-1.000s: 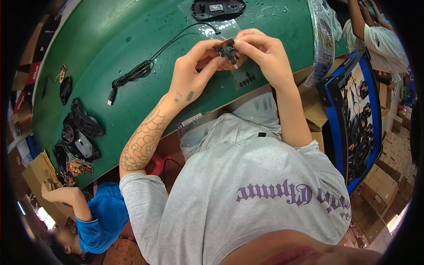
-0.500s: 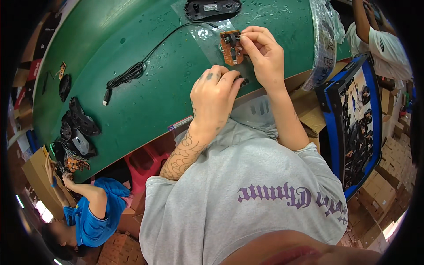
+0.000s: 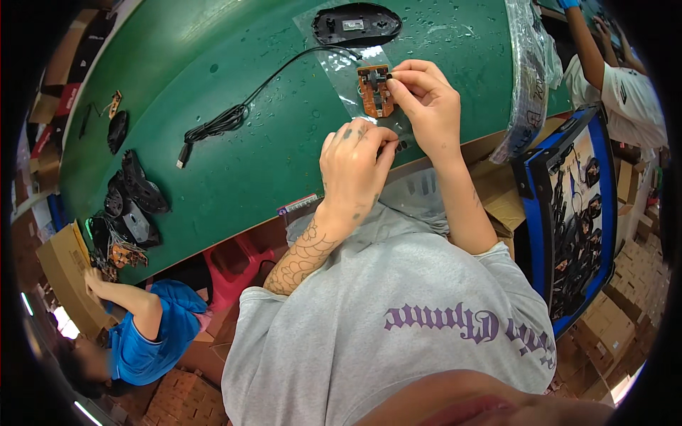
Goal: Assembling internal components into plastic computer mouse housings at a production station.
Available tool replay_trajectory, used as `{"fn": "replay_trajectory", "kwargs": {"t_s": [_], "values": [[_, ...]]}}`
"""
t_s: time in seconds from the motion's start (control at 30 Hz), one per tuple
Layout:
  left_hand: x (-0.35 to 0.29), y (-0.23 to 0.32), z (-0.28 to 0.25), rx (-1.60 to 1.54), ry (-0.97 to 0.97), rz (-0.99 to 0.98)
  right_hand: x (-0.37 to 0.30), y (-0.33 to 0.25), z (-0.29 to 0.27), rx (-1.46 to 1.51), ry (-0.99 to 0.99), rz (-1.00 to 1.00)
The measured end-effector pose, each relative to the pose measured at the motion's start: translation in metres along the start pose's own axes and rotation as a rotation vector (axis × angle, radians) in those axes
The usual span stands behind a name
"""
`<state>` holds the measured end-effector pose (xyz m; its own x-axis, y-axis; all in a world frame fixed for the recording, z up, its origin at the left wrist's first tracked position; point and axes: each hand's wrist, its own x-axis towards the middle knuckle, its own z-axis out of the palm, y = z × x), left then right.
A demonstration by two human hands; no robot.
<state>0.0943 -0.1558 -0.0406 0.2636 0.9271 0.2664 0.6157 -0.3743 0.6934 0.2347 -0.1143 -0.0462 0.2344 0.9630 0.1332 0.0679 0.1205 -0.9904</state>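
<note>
An orange-brown mouse circuit board (image 3: pixel 376 104) with black parts and a dark scroll wheel (image 3: pixel 377 79) stands out above the green table. My right hand (image 3: pixel 429 103) is closed, its thumb and fingertips pinched at the board's upper right edge, beside the wheel. Just below the board, my left hand (image 3: pixel 354 165) has its fingers curled and thumb and forefinger together. Whatever they hold is hidden. Small black pieces (image 3: pixel 402 145) lie by those fingertips near the table's edge. Beyond the board rests a black mouse shell (image 3: pixel 357 25), with a clear plastic bag (image 3: pixel 341 71) partly under the board.
A coiled black cable (image 3: pixel 217 122) lies on the green table (image 3: pixel 270 163). Mouse parts (image 3: pixel 135 199) are heaped at the far left, near a co-worker in blue (image 3: pixel 160 330). Bubble wrap (image 3: pixel 529 78) hangs over the right edge, beside a blue-framed bin (image 3: pixel 561 213).
The view has shifted, so the table sits lower and further right. My left fingertips have drawn together by the black pieces. The right hand keeps its pinch at the board.
</note>
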Motion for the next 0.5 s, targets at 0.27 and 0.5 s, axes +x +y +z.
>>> {"fn": "replay_trajectory", "kwargs": {"t_s": [0.27, 0.5], "values": [[-0.002, -0.008, -0.011, -0.261, 0.058, 0.112, 0.001, -0.002, 0.001, -0.003, -0.002, 0.033], [0.034, -0.024, -0.029, -0.480, 0.174, -0.234, 0.001, -0.001, -0.008, 0.142, -0.078, 0.086]]}}
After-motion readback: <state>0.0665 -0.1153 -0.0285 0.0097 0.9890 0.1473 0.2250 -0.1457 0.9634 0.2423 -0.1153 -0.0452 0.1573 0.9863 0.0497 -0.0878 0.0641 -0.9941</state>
